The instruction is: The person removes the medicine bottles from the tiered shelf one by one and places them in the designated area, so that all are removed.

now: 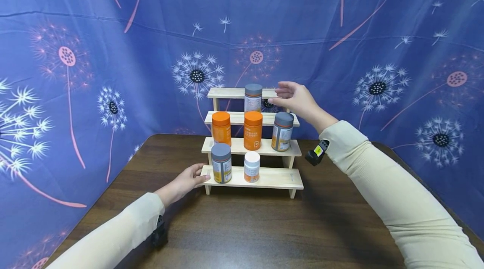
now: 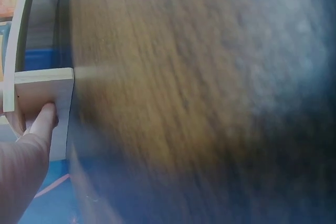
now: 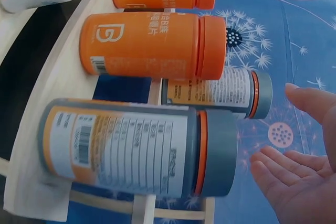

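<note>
A pale wooden four-tier stepped shelf (image 1: 276, 177) stands on the table. My left hand (image 1: 186, 183) grips the left end of its lowest tier; in the left wrist view a digit presses the wooden end piece (image 2: 63, 90). Up at the right, my right hand (image 1: 296, 98) is held with extended fingers, touching nothing. Nearest it is a grey-lidded jar (image 1: 253, 100), whose base is hidden behind an orange jar (image 1: 252, 132). Another grey-lidded jar (image 1: 282, 133) stands below the right hand on the second tier, and looms large in the right wrist view.
On the second tier's left is another orange jar (image 1: 221, 128). The lowest tier bears a grey-lidded jar (image 1: 221, 164) and a small white-capped bottle (image 1: 251, 168). A blue dandelion-print cloth (image 1: 151, 71) hangs behind the dark wooden table (image 1: 242, 227).
</note>
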`<state>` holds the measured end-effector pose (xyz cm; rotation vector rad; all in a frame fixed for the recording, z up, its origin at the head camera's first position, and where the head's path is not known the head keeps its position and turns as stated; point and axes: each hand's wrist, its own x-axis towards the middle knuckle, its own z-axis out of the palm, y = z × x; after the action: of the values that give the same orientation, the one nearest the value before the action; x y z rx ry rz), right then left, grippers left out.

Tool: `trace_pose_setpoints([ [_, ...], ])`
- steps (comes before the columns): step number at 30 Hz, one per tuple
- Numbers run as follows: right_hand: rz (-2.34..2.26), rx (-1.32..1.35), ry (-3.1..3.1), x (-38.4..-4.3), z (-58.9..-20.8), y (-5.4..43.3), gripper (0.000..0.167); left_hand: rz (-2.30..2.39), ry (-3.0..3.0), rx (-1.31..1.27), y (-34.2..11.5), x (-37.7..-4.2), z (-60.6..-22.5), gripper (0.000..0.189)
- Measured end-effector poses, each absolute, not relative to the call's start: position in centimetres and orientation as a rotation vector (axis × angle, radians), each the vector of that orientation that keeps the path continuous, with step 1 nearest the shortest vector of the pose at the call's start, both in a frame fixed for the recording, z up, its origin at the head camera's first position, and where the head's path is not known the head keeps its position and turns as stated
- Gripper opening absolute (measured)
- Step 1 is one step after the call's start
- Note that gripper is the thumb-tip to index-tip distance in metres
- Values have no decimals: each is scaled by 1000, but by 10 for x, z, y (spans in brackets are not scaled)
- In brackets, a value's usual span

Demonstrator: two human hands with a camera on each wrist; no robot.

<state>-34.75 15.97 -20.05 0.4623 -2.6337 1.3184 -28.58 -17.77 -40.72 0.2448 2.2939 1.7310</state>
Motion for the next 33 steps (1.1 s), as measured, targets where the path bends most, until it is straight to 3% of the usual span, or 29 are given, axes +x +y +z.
trace_pose_setpoints([
  [33, 1450, 242, -2684, -375, -194, 106, 74, 1808, 2178, 189, -179, -286, -407, 51],
])
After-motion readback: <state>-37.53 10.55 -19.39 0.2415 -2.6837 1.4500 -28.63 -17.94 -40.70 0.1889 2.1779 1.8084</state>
